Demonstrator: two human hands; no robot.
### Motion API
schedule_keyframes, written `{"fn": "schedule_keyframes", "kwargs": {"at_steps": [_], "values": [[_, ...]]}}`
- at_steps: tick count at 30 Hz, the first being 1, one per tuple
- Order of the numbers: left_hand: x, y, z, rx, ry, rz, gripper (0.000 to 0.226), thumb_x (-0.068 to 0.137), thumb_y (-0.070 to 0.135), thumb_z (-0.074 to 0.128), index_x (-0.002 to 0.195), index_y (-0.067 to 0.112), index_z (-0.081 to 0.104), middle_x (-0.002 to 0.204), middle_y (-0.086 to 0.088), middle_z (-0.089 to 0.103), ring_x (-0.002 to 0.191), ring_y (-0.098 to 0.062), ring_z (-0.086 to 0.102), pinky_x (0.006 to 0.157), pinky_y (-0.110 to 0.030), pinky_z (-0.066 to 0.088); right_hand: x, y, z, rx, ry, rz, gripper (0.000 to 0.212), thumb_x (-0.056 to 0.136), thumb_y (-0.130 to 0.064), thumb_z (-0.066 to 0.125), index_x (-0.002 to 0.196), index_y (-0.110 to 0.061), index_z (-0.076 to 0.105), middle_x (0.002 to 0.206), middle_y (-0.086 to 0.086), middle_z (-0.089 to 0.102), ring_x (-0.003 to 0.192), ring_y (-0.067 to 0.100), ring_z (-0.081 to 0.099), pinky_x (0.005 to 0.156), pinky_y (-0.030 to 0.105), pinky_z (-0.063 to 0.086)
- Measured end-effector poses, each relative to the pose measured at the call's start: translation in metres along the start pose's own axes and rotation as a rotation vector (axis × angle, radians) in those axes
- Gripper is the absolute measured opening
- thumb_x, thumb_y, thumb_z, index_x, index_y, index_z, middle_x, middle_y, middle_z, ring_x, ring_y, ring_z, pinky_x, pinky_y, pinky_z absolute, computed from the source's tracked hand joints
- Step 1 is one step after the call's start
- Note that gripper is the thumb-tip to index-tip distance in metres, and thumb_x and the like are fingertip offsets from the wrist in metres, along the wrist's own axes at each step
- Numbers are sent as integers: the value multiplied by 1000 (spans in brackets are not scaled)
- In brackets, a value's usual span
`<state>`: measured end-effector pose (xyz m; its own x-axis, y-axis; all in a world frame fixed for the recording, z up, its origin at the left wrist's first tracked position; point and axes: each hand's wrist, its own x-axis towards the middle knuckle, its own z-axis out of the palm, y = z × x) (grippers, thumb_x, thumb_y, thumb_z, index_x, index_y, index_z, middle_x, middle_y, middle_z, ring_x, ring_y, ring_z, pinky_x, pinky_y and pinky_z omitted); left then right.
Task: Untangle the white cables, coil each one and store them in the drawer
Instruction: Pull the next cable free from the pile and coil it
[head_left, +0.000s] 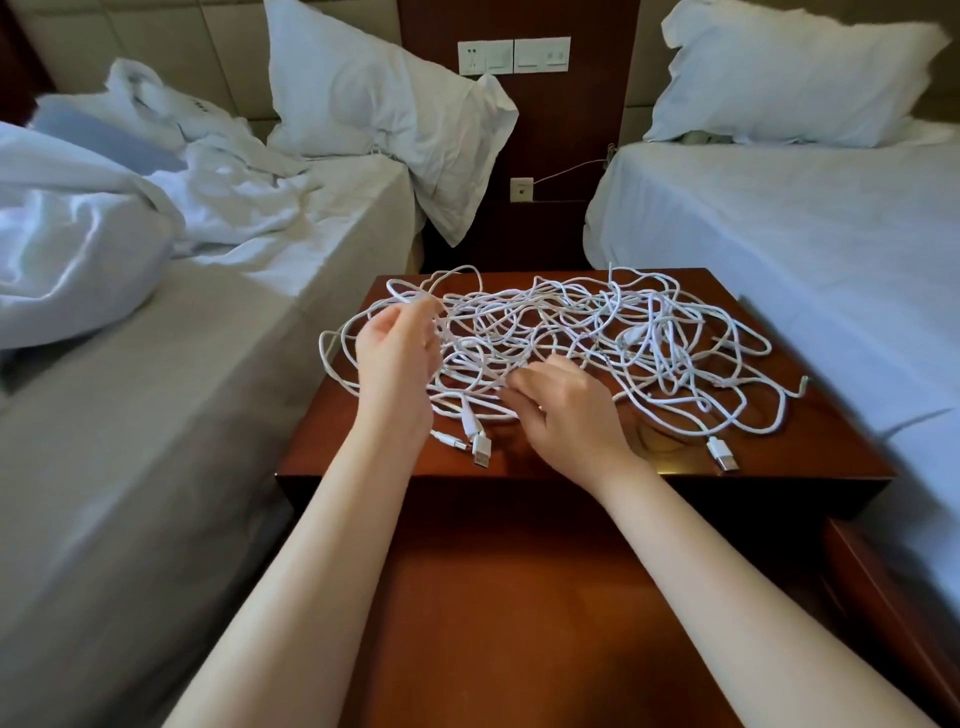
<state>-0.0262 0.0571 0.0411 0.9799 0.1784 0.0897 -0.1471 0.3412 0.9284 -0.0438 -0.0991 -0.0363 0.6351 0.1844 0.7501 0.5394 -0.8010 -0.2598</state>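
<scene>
A tangle of white cables spreads over the top of a dark wooden nightstand. USB plugs lie at the front: a pair near the left and one near the right. My left hand hovers at the tangle's left side, fingers curled and pinching a strand lifted off the wood. My right hand rests on the front middle of the tangle, fingertips curled onto strands. The drawer below the top stands pulled out toward me, its inside mostly hidden by my forearms.
An unmade bed with rumpled white bedding flanks the nightstand on the left, a made bed on the right. Each has a white pillow at its head. A wall panel with switches is behind.
</scene>
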Motion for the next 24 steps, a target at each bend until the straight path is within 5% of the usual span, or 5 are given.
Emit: {"fn": "schedule_keyframes", "kwargs": {"at_steps": [3, 8, 14, 16, 24], "values": [[8, 6, -6, -181, 71, -79, 28, 91, 5, 51, 65, 14, 47, 45, 7, 29, 37, -5, 22, 40, -19, 15, -14, 14, -13, -52, -32, 56, 23, 93, -24, 55, 77, -13, 67, 69, -5, 61, 69, 15, 46, 49, 28, 42], [-4, -11, -4, 108, 15, -70, 31, 96, 17, 51, 66, 13, 55, 48, 4, 35, 42, -8, 26, 36, -16, 21, -19, 28, -20, -113, -47, 224, 15, 91, -19, 63, 80, -15, 74, 77, -4, 64, 79, 20, 54, 60, 26, 39], [-22, -12, 4, 285, -358, -28, 36, 90, 42, 60, 98, 7, 65, 56, 8, 50, 52, -7, 42, 51, -18, 33, -16, 19, -29, -34, -9, 152, 19, 92, -22, 59, 87, -10, 72, 81, -1, 67, 79, 17, 60, 64, 27, 48], [-30, -12, 12, 470, -415, 90, 32, 92, 38, 58, 92, 8, 66, 55, 14, 49, 53, -2, 43, 55, -17, 35, -11, 13, -32, -52, -18, 110, 20, 93, -25, 57, 87, -11, 71, 81, -1, 68, 78, 18, 61, 62, 29, 47], [-16, -15, 3, 302, -68, 247, 31, 96, 10, 48, 69, 15, 62, 48, 8, 49, 48, -9, 41, 49, -21, 33, -8, 18, -33, -138, -109, 101, 27, 96, -32, 52, 77, -15, 61, 72, -9, 54, 70, 16, 51, 54, 26, 36]]}}
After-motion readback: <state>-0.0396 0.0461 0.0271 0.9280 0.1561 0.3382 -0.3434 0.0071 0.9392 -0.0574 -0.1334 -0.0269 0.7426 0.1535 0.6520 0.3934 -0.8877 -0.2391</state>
